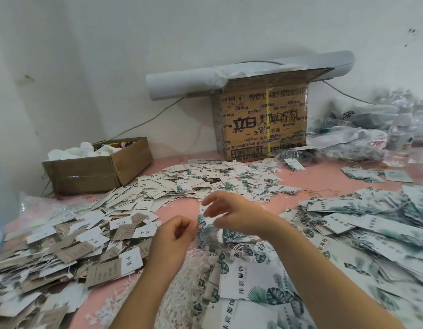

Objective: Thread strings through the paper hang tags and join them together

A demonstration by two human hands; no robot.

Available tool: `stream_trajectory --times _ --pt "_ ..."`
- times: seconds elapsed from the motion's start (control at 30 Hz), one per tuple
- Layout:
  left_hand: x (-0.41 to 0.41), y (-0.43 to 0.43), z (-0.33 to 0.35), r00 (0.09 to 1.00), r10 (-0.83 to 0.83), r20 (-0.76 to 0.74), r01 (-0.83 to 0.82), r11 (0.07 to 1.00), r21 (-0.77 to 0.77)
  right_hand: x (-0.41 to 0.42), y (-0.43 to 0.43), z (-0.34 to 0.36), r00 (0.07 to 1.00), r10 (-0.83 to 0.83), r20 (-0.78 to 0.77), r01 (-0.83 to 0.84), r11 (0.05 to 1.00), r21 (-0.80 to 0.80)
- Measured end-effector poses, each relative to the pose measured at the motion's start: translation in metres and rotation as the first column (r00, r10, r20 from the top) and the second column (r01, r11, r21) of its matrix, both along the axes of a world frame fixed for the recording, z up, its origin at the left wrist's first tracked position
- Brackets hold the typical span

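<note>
A small white hang tag with green leaf print is held upright above the pink table, between both hands. My right hand pinches the tag at its right side, fingers curled over its top. My left hand has its fingers curled, thumb and forefinger pinched together just left of the tag; the string itself is too thin to make out. A heap of white strings lies under my hands. Larger leaf-print tags lie near my right forearm.
Piles of tags cover the pink table: brown and white ones at left, leaf-print ones at back and right. A low open carton, a tall printed carton, a paper roll and plastic bags stand behind.
</note>
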State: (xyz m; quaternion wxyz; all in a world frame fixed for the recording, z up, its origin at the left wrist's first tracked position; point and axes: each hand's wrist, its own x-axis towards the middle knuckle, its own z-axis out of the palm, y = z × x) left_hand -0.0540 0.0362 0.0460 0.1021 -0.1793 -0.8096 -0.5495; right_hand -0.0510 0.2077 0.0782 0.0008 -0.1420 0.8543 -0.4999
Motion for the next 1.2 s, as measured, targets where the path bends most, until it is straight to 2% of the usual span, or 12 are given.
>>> stream_trajectory --times 0.13,0.27,0.37,0.5,0.57,0.67,0.93,1.1,1.2 --pt "0.000 0.000 0.000 1.000 -0.010 -0.011 0.010 1.000 0.022 0.000 -0.013 -0.008 0.997 0.076 0.010 -0.077 0.992 0.099" --pt "0.000 -0.001 -0.002 1.000 0.010 -0.018 -0.010 1.000 -0.010 -0.004 -0.014 -0.011 0.987 -0.051 -0.150 0.085 0.970 0.230" --pt "-0.004 -0.004 -0.008 0.998 0.068 -0.011 -0.069 0.995 -0.078 -0.007 -0.011 -0.013 0.950 -0.125 -0.287 0.240 0.880 0.411" --pt "-0.009 -0.011 -0.015 0.988 0.155 0.018 -0.150 0.976 -0.158 -0.009 -0.009 -0.026 0.936 -0.129 -0.327 0.323 0.684 0.655" --pt "-0.011 -0.013 -0.018 0.986 0.165 0.032 -0.154 0.964 -0.217 -0.011 -0.012 -0.035 0.932 -0.114 -0.345 0.340 0.612 0.714" --pt "-0.011 -0.011 -0.022 0.986 0.160 0.041 -0.141 0.945 -0.295 -0.014 -0.015 -0.041 0.932 -0.117 -0.344 0.343 0.595 0.727" --pt "-0.003 0.001 -0.033 0.993 0.111 0.041 -0.077 0.871 -0.484 -0.020 -0.007 -0.039 0.912 -0.139 -0.387 0.380 0.643 0.665" --pt "-0.003 -0.001 -0.033 0.997 0.080 0.013 -0.062 0.864 -0.500 -0.020 -0.007 -0.037 0.887 -0.091 -0.454 0.409 0.611 0.678" --pt "-0.004 -0.001 -0.033 0.998 0.056 0.005 -0.046 0.873 -0.486 -0.020 -0.010 -0.035 0.829 -0.067 -0.555 0.477 0.600 0.642"
